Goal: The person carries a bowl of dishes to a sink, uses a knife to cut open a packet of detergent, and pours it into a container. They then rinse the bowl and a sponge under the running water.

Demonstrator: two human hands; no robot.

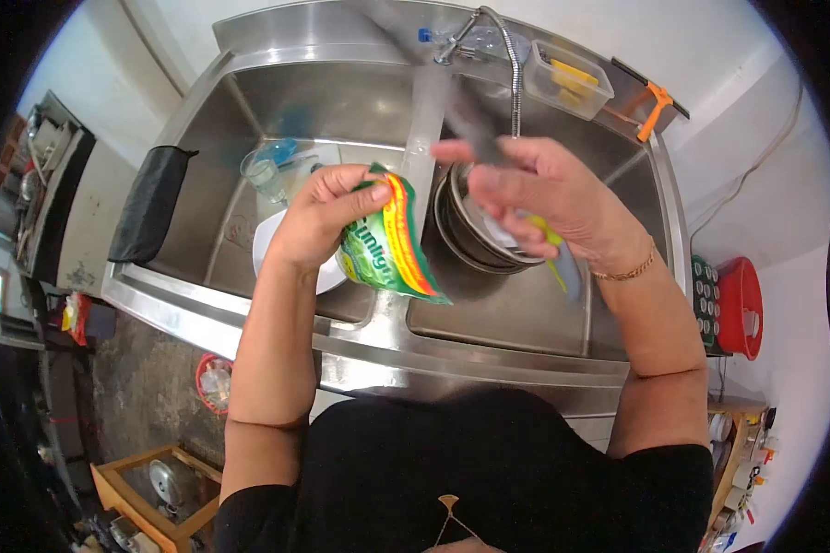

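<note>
My left hand [337,207] pinches the top corner of a green, yellow and red Sunlight dish soap pouch [383,244], held above the divider between two sink basins. To its right, my right hand [549,189] is closed round what looks like a knife [475,120]. Its long dark blade points up and left, smeared by motion, and a grey and yellow-green handle end shows below the palm. Under that hand, stacked pots or bowls [456,230] stand in the right basin. A white plate [266,241] lies partly hidden behind my left wrist.
In the left basin stand a clear glass [263,175] and a blue item [278,149]. The faucet [461,37] rises at the back, beside a clear tub [567,81] with yellow sponges. An orange-handled squeegee [656,111] is at the back right. Black cloth [152,203] drapes the left rim.
</note>
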